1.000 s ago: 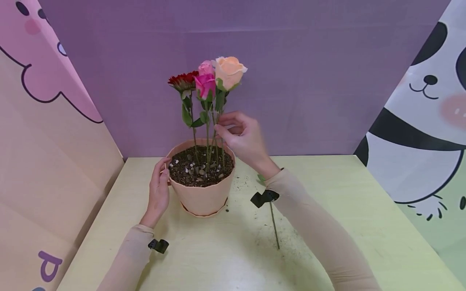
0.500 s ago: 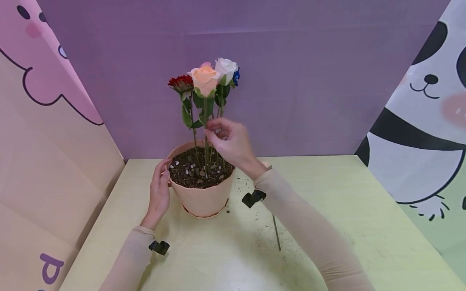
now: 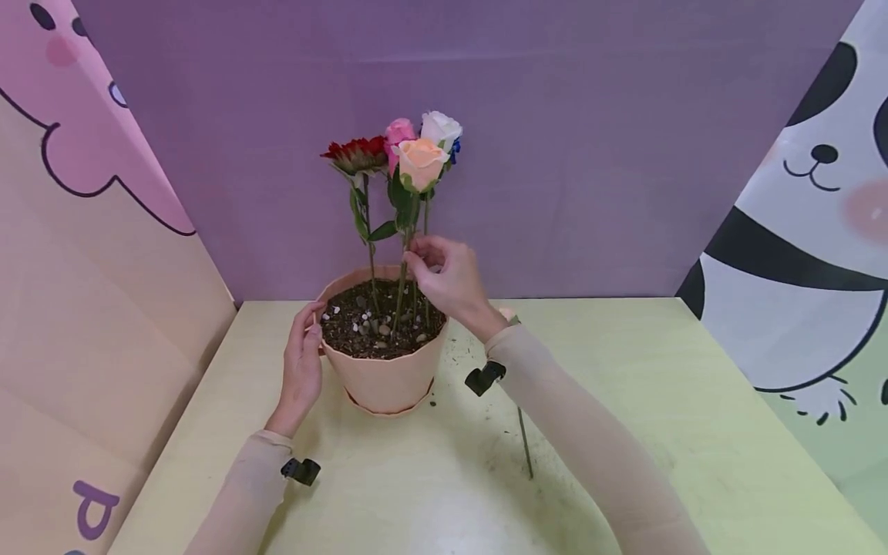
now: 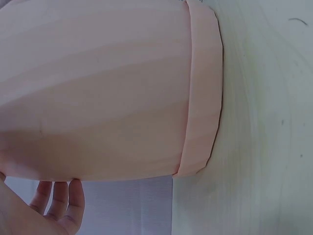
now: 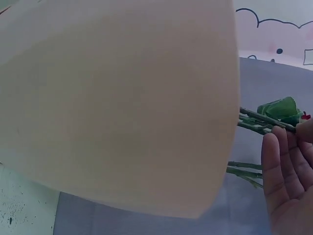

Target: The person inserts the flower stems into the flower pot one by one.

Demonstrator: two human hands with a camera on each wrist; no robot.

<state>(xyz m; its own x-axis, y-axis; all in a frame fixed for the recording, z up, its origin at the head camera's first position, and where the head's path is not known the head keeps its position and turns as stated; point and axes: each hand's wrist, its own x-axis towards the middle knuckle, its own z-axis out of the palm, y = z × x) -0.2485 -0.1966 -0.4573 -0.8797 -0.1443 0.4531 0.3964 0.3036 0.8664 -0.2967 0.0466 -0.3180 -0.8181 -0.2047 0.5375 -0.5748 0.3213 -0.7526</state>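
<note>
A pale pink flower pot [image 3: 388,381] filled with dark soil [image 3: 357,335] and small pebbles stands on the table. My left hand [image 3: 303,362] rests against its left side near the rim, fingertips touching the wall in the left wrist view. My right hand [image 3: 449,279] pinches a stem below the peach rose [image 3: 422,163], above the soil. Beside this rose stand a red flower [image 3: 357,156], a pink rose [image 3: 399,132], a white rose [image 3: 442,128] and a partly hidden blue flower [image 3: 455,149]. In the right wrist view, thumb and fingers meet at green stems [image 5: 261,120].
Another stem [image 3: 525,443] lies on the table right of the pot, partly under my right forearm; a peach bit of it [image 3: 509,314] shows beyond the wrist. Soil crumbs are scattered there. A purple backdrop [image 3: 590,169] stands behind, with printed panels on both sides.
My right hand has carried the peach rose left and forward over the others, then slightly back right and lower. The white and blue flowers have come into view. My left hand stays on the pot.
</note>
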